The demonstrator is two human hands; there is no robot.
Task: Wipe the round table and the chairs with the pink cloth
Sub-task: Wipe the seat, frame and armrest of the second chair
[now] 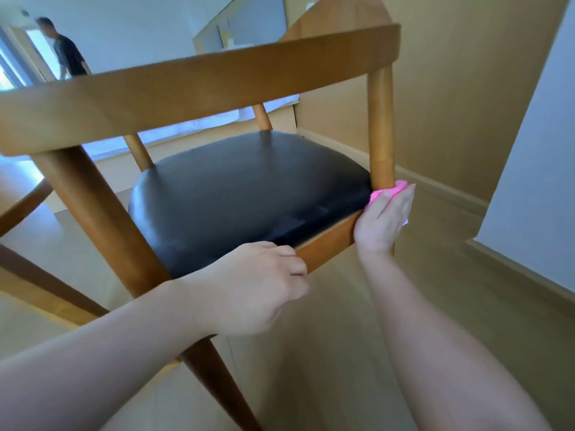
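Note:
A wooden chair [199, 79] with a curved backrest and a black padded seat [242, 194] fills the view, seen from behind. My right hand [382, 222] presses the pink cloth [387, 192] against the base of the right rear post, where it meets the seat frame. Only a small bunch of the cloth shows above my fingers. My left hand [261, 287] grips the wooden seat rail at the back edge, fingers curled under it. A curved brown edge at the far left [25, 203] may be the round table; I cannot tell.
Another chair's backrest [342, 17] rises behind the near one. A person in a dark shirt [67, 51] stands at the back left by a doorway. A white wall corner [535, 181] juts in at the right. Pale floor lies below.

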